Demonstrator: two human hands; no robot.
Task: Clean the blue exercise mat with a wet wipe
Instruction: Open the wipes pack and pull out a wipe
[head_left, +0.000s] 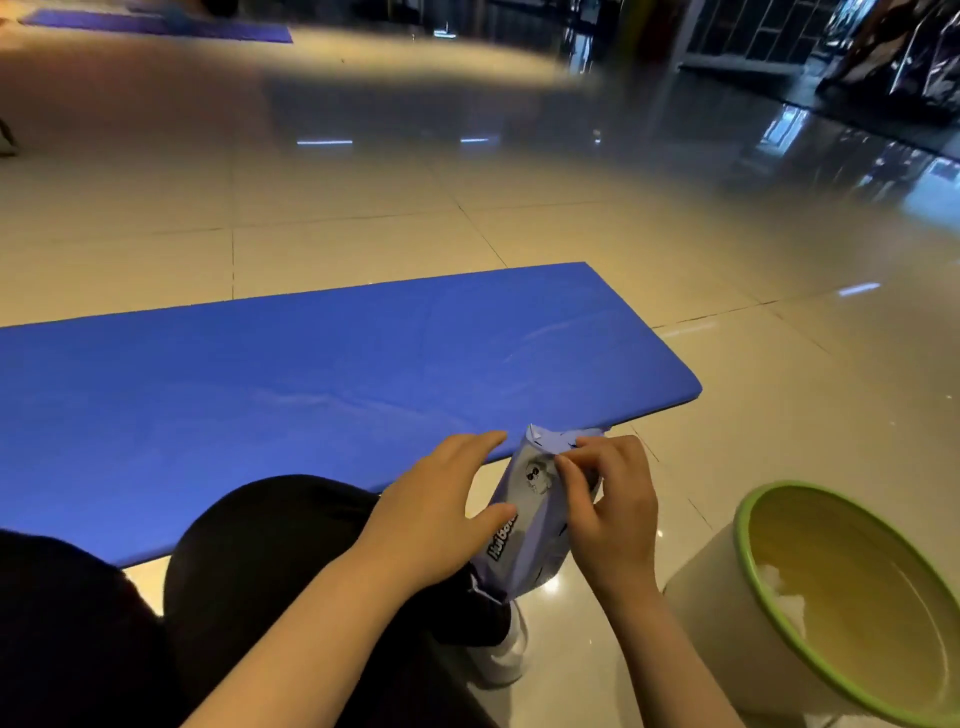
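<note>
The blue exercise mat (311, 374) lies flat on the tiled floor in front of my knees. A purple wet wipe pack (530, 525) stands upright just off the mat's near edge, above my right foot. My left hand (441, 509) steadies the pack from its left side, fingers fairly straight and thumb against its front. My right hand (608, 499) pinches at the pack's upper front with thumb and fingertips. No loose wipe shows.
A white bin with a green rim (748, 519) stands at the lower right with a white crumpled thing inside. My knees in dark trousers (260, 571) fill the lower left. Another blue mat (156, 23) lies far back left. Glossy tiles surround everything.
</note>
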